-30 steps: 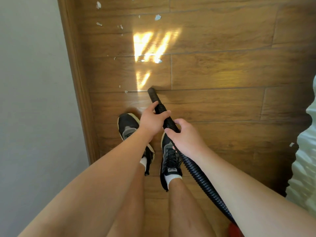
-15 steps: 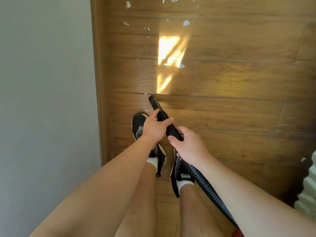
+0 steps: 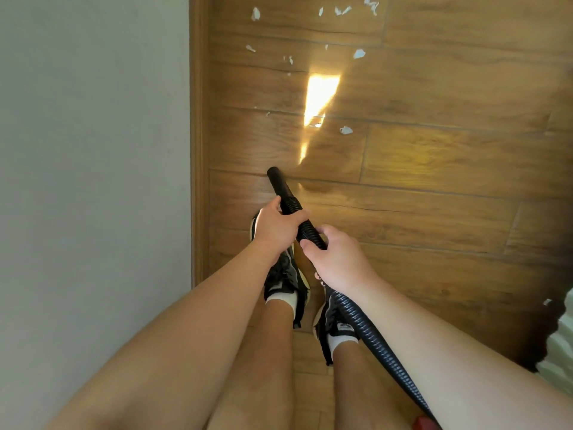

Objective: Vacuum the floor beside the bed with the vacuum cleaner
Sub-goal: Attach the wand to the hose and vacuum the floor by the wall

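Holding: left hand [image 3: 277, 226] and right hand [image 3: 336, 259], fingers [image 3: 297, 216] clenched round the hose [image 3: 286, 193].
Hose tip: low at the floor [image 3: 434, 212], near the wall [image 3: 93, 150].
Paper scraps [image 3: 345, 130]: scattered ahead, apart from the tip.

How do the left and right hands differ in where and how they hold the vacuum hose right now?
The left hand grips the hose nearer its smooth open tip; the right hand grips further back on the ribbed part. The left hand lies nearer the wall than the right hand. Both curl round the hose, close together.
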Demonstrator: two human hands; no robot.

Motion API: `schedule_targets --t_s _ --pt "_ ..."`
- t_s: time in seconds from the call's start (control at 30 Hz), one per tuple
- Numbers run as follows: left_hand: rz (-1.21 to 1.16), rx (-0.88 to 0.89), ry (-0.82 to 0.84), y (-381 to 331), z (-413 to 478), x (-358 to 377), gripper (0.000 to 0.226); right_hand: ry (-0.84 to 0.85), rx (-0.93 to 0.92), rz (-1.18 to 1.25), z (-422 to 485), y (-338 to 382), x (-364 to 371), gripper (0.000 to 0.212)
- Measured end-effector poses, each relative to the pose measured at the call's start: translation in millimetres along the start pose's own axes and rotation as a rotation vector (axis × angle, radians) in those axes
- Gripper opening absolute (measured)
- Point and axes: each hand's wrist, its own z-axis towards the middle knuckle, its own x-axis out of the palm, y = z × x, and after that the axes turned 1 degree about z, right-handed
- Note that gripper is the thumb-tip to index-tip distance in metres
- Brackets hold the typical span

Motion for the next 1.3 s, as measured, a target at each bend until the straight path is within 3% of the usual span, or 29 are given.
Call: schedule_targets --t_s 0.17,0.3,0.4,0.57,0.77,0.87,1.03,1.3 --pt "0.007 -0.009 0.021 -1.7 3.9 -8.3 0.075 -0.013 0.017 -0.032 1.5 8.4 4.3 0.034" --pt "-0.011 -0.03 0.033 -3.7 6.7 -10.3 0.088 -0.023 0.016 -0.044 4.2 11.4 4.4 0.017" --pt "-0.017 -0.021 0.038 -8.7 7.5 -12.3 0.089 -0.038 0.027 -0.041 5.6 15.2 3.8 0.022" --pt "0.003 -0.004 0.076 -29.0 10.3 -14.4 0.075 -0.071 0.041 0.009 8.5 23.9 -3.1 0.015" --pt "0.057 0.044 0.132 -60.8 12.3 -9.8 0.087 -0.128 0.074 0.008 14.3 35.2 -20.9 0.034" --pt "0.027 0.063 0.162 -71.7 15.5 -5.5 0.075 -0.156 0.067 0.025 17.1 37.7 -29.1 0.033" --pt "0.013 0.041 0.204 -70.9 23.7 3.5 0.108 -0.171 0.07 0.082 16.0 34.2 -36.1 0.028" --pt "0.032 0.034 0.215 -81.0 30.7 11.7 0.102 -0.164 0.082 0.109 21.6 32.4 -44.1 0.035"
